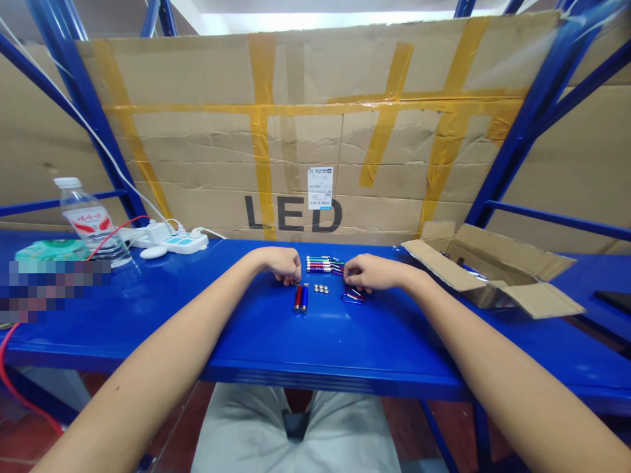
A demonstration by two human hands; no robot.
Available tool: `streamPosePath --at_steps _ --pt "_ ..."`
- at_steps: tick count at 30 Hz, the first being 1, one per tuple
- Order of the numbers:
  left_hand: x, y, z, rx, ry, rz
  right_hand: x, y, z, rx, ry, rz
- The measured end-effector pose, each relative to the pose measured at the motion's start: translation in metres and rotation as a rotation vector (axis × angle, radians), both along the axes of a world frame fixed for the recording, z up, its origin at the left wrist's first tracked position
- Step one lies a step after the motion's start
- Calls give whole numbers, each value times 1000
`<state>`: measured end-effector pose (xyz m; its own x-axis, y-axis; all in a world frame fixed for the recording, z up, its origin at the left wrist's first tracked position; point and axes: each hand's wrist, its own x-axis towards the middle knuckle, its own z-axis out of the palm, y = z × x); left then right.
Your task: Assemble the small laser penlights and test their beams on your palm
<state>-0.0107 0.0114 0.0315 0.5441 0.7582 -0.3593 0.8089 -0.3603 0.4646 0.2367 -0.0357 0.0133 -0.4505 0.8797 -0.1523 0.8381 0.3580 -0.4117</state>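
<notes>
Your left hand [284, 264] is curled narrow, with the fingertips close to the upper end of the red tube [298, 301]; I cannot tell if they pinch it or are only near it. The blue tube [304, 301] lies just beside the red one, on the blue table [340, 348]. Your right hand [365, 270] is also bent, its fingers half closed above the two small clips [353, 298], one red and one blue; whether it grips one of them, I cannot tell.

As far as I can judge, your work is somewhere in the middle. Between your hands and a little behind, the row of coloured tubes [318, 265] lies neatly, and this group looks ready, although I cannot see inside them. The red and blue tubes lie apart from this row, and the small silver discs [321, 289] are loose, so this part seems not yet done. At your right, the open carton [438, 268] holds some more things, too unclear to name
</notes>
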Motion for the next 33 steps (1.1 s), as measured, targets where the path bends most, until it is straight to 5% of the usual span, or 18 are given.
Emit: streamPosePath --at_steps 27,30,33 --pt "1 2 -1 -8 -5 -55 1 1 0 81 -16 -27" --pt "3 2 -3 152 -44 -8 1 2 0 163 -33 -25" --pt "11 2 -12 513 -79 -29 1 5 -2 271 -57 -28"
